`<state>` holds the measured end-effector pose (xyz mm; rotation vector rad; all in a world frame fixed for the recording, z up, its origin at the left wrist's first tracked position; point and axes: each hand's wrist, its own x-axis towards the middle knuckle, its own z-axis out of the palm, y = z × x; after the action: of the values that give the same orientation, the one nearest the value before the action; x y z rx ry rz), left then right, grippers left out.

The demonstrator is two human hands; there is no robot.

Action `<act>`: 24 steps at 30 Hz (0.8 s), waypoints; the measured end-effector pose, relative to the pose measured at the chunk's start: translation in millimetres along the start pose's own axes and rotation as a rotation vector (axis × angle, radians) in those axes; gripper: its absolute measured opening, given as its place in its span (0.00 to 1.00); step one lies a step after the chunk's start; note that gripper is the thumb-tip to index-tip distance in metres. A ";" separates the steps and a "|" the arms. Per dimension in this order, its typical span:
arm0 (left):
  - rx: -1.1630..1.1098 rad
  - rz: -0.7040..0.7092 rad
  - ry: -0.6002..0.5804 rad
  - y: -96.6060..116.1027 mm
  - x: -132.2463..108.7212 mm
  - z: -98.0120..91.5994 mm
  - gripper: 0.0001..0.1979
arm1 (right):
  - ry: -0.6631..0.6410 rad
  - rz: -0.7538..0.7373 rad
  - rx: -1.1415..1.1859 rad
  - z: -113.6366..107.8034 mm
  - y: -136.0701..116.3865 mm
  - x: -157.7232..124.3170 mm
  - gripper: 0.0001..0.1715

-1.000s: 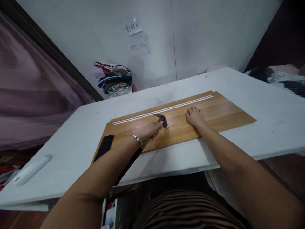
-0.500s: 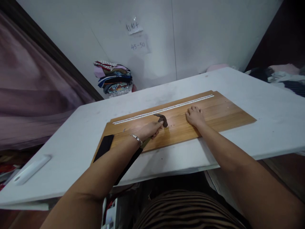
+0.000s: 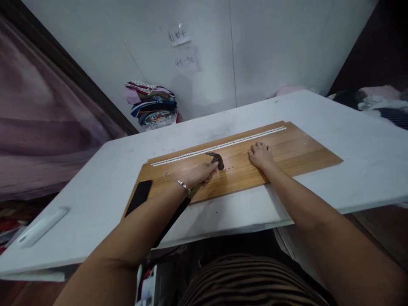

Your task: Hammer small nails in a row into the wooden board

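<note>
Pale wall panels (image 3: pixel 270 51) rise behind, with a pinkish curtain (image 3: pixel 47 110) to the left and a white worktop (image 3: pixel 366 161) spreading below them. Across the worktop lies a wooden board (image 3: pixel 306 157), flat and set slightly askew. Plain grain covers most of its face, and just one short line of marks shows near its middle, so I judge the hammering to be partway along there; how much is left cannot be told.

Both arms reach forward, well apart at the hands. The left forearm angles inward from the lower left, wrist low over the board; the right comes in from the lower right. The hammer (image 3: pixel 219 163) slants over the middle of the board, its handle running back beneath the left forearm. The left hand (image 3: pixel 204 172) has its grip closed round the handle close to the head. The right hand (image 3: pixel 261 156) rests on the board, palm down, fingers bent and a little spread, its grip loose with nothing seen in it.

Smallest are the dark specks (image 3: pixel 228 168), lined up just beside the hammer's striking face. Whether they are nail heads or holes, and whether the face touches the wood, I cannot tell.
</note>
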<state>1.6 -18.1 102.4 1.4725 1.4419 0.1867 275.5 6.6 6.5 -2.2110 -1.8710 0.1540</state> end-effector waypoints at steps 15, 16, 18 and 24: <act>-0.016 -0.004 -0.004 4.1 -3.3 0.6 0.21 | 0.009 -0.004 0.000 2.2 1.0 0.5 0.28; -0.013 -0.007 -0.001 2.8 -2.0 1.2 0.21 | 0.009 -0.007 0.001 2.2 1.0 0.6 0.28; -0.009 -0.006 0.001 0.0 0.8 1.2 0.22 | 0.007 -0.009 0.002 2.5 1.1 0.9 0.28; -0.020 0.048 -0.037 -4.4 4.9 -4.0 0.24 | 0.015 0.002 0.002 2.1 1.0 0.3 0.26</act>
<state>-2.7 -13.0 98.6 1.4878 1.3721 0.2019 276.0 7.1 4.2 -2.2068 -1.8602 0.1394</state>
